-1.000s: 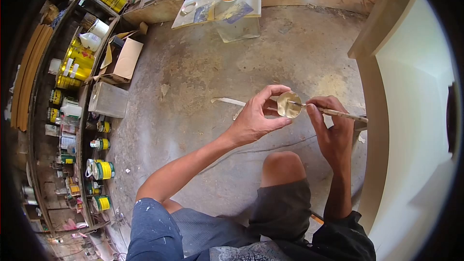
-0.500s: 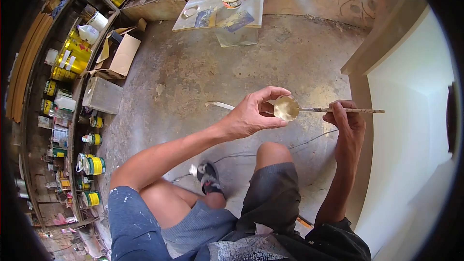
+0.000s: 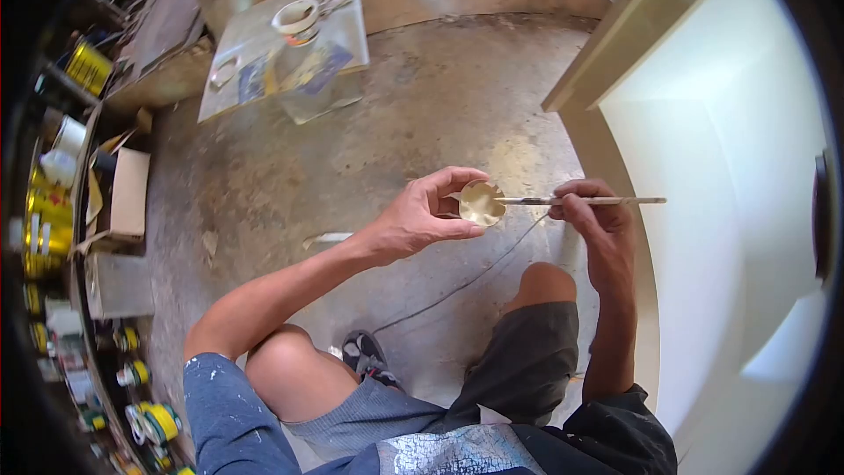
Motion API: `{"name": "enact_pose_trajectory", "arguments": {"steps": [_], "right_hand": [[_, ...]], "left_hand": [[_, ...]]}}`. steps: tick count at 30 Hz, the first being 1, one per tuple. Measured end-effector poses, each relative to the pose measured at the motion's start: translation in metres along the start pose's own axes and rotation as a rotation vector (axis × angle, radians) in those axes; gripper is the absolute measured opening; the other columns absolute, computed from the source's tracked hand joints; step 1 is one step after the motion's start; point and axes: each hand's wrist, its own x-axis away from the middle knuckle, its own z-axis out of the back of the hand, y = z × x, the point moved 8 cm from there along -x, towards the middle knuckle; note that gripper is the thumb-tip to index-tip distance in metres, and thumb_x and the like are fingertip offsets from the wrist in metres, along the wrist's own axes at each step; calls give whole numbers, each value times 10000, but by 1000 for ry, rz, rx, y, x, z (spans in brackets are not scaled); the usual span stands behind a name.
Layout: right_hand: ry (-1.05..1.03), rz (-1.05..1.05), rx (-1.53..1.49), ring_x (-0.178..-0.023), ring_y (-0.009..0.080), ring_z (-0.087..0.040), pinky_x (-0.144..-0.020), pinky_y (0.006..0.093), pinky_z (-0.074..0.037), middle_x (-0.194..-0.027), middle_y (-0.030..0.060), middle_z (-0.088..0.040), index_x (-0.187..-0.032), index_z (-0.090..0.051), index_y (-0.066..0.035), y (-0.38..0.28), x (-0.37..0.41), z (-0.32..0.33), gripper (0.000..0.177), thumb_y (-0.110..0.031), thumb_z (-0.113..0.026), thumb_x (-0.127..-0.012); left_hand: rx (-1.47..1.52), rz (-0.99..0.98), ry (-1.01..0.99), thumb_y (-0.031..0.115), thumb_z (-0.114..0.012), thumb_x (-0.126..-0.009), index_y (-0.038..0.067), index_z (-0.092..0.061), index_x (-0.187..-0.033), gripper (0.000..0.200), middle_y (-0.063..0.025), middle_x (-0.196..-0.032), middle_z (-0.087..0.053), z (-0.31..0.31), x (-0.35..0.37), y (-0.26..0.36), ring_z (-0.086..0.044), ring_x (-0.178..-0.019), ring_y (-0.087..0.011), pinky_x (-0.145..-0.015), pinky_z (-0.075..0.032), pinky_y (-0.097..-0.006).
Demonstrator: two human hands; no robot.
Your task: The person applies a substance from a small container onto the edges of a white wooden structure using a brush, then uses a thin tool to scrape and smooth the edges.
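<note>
My left hand (image 3: 428, 215) is closed around a small round cup (image 3: 483, 203), thumb below and fingers above. The cup's mouth faces me and shows cream-coloured paint inside. In my right hand (image 3: 596, 211) a thin paintbrush (image 3: 637, 200) is pinched between thumb and fingers, held level. Its tip points left and reaches the right rim of the cup. Close to the right of my right hand stands a white panel (image 3: 694, 211) with a beige edge.
A low table (image 3: 347, 35) at the back left bears a white tub (image 3: 296, 21) and stained sheets. Shelves of paint cans (image 3: 158, 422) line the left side, beside a cardboard box (image 3: 130, 192). A dark cable (image 3: 457, 290) crosses the concrete floor.
The view has swung to the right, so the table and shelves sit farther left. Both hands keep hold of the cup and brush; the brush tip stays at the cup's rim.
</note>
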Motion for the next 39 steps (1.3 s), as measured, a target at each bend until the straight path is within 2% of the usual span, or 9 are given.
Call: {"name": "enact_pose_trajectory", "arguments": {"steps": [4, 7, 10, 13, 19, 22, 25, 30, 39], "right_hand": [[-40, -80, 66, -972, 117, -653, -896, 287, -537, -1016, 43, -685, -1071, -689, -10, 8, 2, -1, 125, -78, -650, -974], [-12, -67, 144, -822, 28, -584, -679, 187, -443, -922, 6, -688, -1084, -700, 3, 2, 3, -3, 145, -98, -643, -997], [49, -41, 139, -887, 53, -623, -734, 193, -479, -950, 20, -698, -1092, -703, 3, -7, 1, -9, 153, -102, -643, -998], [21, -154, 152, -1002, 133, -663, -929, 293, -532, -1040, 43, -702, -1113, -687, -11, -5, -8, -25, 161, -94, -655, -978], [-26, -274, 234, -989, 148, -679, -922, 303, -536, -1071, 61, -710, -1120, -713, 2, -8, -10, -28, 209, -142, -677, -973], [60, -314, 190, -968, 150, -685, -912, 302, -539, -1051, 63, -716, -1086, -725, 8, 2, -4, -4, 220, -172, -694, -963], [60, -243, 123, -955, 145, -687, -893, 298, -539, -1018, 65, -723, -1107, -718, 5, 28, -5, 13, 247, -189, -705, -955], [4, -220, 83, -942, 128, -685, -843, 269, -541, -993, 83, -724, -1094, -709, 12, 50, -17, 35, 190, -107, -707, -946], [-17, 91, 56, -885, 151, -659, -809, 301, -511, -935, 80, -715, -1034, -734, -15, 41, -47, 72, 162, 16, -677, -885]], "left_hand": [[89, 34, -79, 31, -793, -840, 58, -520, -1401, 624, -40, -1292, -599, 12, -11, -1, -600, -1142, -132, -994, -511, -301], [117, 30, -122, 28, -793, -840, 57, -519, -1400, 625, -42, -1298, -594, 29, -19, -7, -599, -1139, -131, -1003, -512, -299], [118, 30, -154, 29, -794, -840, 55, -520, -1399, 624, -45, -1296, -594, 39, -24, -7, -600, -1136, -132, -1001, -512, -294], [137, 33, -196, 32, -797, -838, 55, -519, -1402, 629, -47, -1295, -595, 48, -25, -13, -601, -1136, -135, -996, -513, -292], [178, 38, -206, 34, -801, -835, 61, -510, -1409, 644, -36, -1294, -592, 65, -28, -11, -605, -1126, -130, -980, -519, -290], [162, 57, -184, 34, -801, -834, 65, -510, -1409, 645, -36, -1298, -588, 70, -38, -10, -604, -1127, -128, -968, -526, -287], [121, 67, -179, 32, -799, -835, 69, -511, -1408, 642, -39, -1305, -586, 69, -50, -21, -605, -1135, -130, -961, -532, -287], [26, 119, -95, 18, -789, -838, 72, -512, -1404, 633, -36, -1308, -587, 64, -71, -34, -607, -1144, -133, -971, -529, -287], [-105, 122, 180, -6, -766, -848, 56, -488, -1412, 631, -40, -1337, -571, 58, -94, 9, -618, -1143, -148, -992, -537, -312]]}}
